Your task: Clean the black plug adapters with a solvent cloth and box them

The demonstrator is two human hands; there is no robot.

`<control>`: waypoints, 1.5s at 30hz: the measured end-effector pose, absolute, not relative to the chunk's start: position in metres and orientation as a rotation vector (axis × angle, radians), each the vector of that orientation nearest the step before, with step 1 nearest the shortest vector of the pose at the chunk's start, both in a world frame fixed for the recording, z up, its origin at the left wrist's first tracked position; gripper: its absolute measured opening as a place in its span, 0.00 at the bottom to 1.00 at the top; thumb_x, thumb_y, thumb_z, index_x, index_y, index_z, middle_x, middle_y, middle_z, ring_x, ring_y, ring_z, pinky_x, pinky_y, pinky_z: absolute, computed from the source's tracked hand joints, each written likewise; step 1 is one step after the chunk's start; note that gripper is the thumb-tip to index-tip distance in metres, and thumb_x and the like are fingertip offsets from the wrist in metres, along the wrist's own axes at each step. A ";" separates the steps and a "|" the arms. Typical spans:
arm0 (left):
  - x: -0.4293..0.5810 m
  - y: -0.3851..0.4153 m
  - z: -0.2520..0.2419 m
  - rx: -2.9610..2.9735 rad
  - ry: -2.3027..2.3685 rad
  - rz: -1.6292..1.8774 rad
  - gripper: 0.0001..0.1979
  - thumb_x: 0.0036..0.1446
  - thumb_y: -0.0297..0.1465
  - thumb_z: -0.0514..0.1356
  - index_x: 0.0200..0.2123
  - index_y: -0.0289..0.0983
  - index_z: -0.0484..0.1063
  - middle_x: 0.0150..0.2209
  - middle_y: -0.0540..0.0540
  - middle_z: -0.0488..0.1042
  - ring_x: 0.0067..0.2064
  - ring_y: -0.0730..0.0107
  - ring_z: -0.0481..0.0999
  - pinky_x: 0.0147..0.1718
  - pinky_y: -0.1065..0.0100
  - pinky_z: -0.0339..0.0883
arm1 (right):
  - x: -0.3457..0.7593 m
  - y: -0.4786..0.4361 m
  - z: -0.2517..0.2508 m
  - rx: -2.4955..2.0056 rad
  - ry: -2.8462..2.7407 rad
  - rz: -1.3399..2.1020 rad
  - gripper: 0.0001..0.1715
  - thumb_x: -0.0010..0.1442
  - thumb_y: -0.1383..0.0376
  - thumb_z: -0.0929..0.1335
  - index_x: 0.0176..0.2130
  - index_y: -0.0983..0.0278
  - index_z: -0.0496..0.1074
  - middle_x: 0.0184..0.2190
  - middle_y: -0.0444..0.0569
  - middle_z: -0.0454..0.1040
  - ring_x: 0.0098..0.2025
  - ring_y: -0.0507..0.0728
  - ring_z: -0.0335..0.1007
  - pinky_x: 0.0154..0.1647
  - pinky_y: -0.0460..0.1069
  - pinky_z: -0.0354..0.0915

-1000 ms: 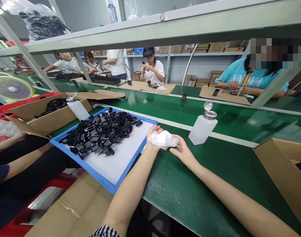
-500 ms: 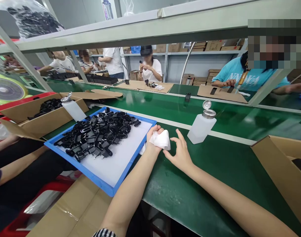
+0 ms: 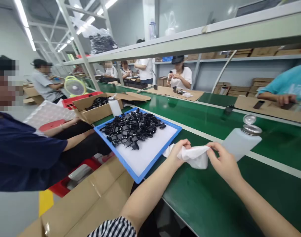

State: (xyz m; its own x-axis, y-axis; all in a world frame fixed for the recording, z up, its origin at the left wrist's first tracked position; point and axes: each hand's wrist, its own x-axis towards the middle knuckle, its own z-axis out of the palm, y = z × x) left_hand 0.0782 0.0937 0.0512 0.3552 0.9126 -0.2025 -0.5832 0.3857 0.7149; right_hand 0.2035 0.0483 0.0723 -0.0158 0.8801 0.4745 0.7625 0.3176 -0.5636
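A white cloth (image 3: 196, 157) stretches between my two hands over the green bench. My left hand (image 3: 180, 152) is closed around its left part, and a loose end shows beyond the wrist. My right hand (image 3: 221, 161) pinches the cloth's upper right corner between thumb and fingertips. Just behind my right hand a translucent white bottle (image 3: 239, 142) stands with its metal lid flipped up. To the left of my left hand lies a blue-rimmed tray (image 3: 140, 176), holding a heap of black plug adapters (image 3: 133, 128) with metal pins.
A second bottle (image 3: 114, 106) and an open cardboard box (image 3: 96, 113) of black parts stand beyond the tray. A person in dark blue (image 3: 29, 154) sits at my left. Across the green conveyor (image 3: 180, 113), other people work at cardboard sheets. A shelf beam (image 3: 202, 39) crosses overhead.
My right hand, open and apart from the cloth before, now pinches its corner. The bunched cloth has been drawn out to the right. The view has turned left.
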 end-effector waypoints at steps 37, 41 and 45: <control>0.068 0.000 0.066 1.988 0.969 0.866 0.19 0.39 0.35 0.58 0.38 0.40 0.63 0.37 0.49 0.69 0.37 0.63 0.66 0.34 0.66 0.57 | 0.205 -0.010 0.126 -1.444 -2.319 0.545 0.07 0.50 0.67 0.60 0.33 0.62 0.63 0.17 0.39 0.59 0.20 0.48 0.55 0.19 0.42 0.50; 0.063 0.002 0.064 2.053 0.986 0.880 0.10 0.45 0.31 0.52 0.34 0.38 0.64 0.32 0.50 0.70 0.33 0.70 0.66 0.30 0.70 0.58 | 0.209 -0.010 0.126 -1.487 -2.313 0.537 0.08 0.51 0.64 0.60 0.34 0.63 0.63 0.18 0.39 0.58 0.20 0.48 0.55 0.19 0.42 0.50; 0.048 0.012 0.063 2.058 0.973 0.799 0.09 0.47 0.29 0.49 0.30 0.36 0.68 0.26 0.51 0.71 0.29 0.73 0.67 0.29 0.72 0.58 | 0.214 -0.011 0.130 -1.509 -2.288 0.564 0.10 0.51 0.61 0.61 0.34 0.63 0.63 0.18 0.40 0.58 0.20 0.48 0.55 0.19 0.43 0.50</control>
